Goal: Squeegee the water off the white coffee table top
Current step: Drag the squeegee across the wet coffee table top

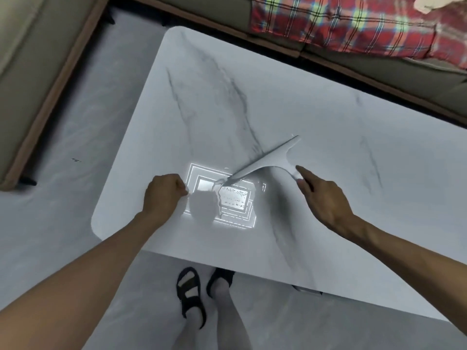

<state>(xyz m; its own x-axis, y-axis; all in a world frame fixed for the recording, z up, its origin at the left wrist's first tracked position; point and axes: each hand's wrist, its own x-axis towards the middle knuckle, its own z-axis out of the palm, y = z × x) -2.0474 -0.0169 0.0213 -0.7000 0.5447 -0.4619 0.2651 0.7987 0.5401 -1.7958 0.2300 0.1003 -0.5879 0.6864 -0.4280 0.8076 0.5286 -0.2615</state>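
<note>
Pale-grey plastic T-shaped squeegee [265,157]: grips its handle in the right hand [322,195], fingers [303,185] curled round, forefinger straight, seemingly for pressure, and slants the blade on the white marble-look counter [328,117] into the puddle [228,197] to steer it edgeward, left hand [164,195] fisted, apparently empty.

Glossy marble-look coffee table top [303,117], smooth white plastic squeegee [267,157], plaid cloth [341,26] on sofa
</note>
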